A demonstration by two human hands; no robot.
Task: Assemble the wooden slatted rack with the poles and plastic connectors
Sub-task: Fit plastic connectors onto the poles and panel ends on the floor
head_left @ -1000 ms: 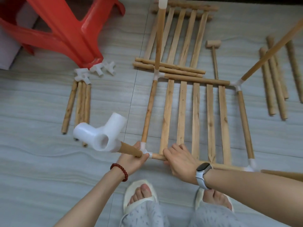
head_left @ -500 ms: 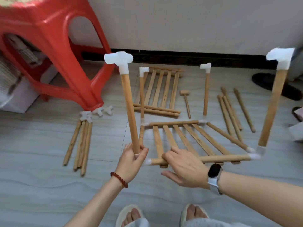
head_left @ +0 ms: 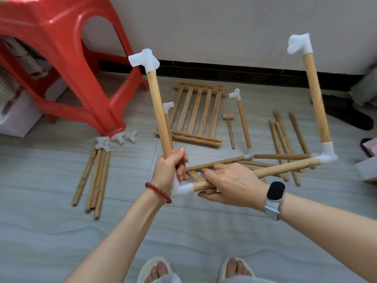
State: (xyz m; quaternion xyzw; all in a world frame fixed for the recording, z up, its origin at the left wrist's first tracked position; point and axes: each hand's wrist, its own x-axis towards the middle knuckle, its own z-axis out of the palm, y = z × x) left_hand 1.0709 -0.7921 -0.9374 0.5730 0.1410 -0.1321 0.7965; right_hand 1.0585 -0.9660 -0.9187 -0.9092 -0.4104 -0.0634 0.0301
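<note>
At centre frame, a partly built rack of pale wooden poles and white plastic corner connectors (head_left: 184, 188) is tilted up off the grey tiled floor (head_left: 51, 231). Left hand (head_left: 170, 170), red bead bracelet at wrist, fingers curled tight round the near-left upright pole (head_left: 160, 113) just above the corner connector. Right hand (head_left: 232, 183), smartwatch at wrist, fingers over and thumb under the near horizontal pole (head_left: 285, 167), gripping it. Four uprights capped with white connectors. Upper centre: flat wooden slatted panel (head_left: 197, 113) lying on floor, small wooden mallet (head_left: 229, 127) just right of it. Lower left: bundle of loose poles (head_left: 93, 176), spare white connectors (head_left: 114, 139) at its top end. More loose poles (head_left: 285, 137) at right. Red plastic stool (head_left: 61, 58) upper left.
</note>
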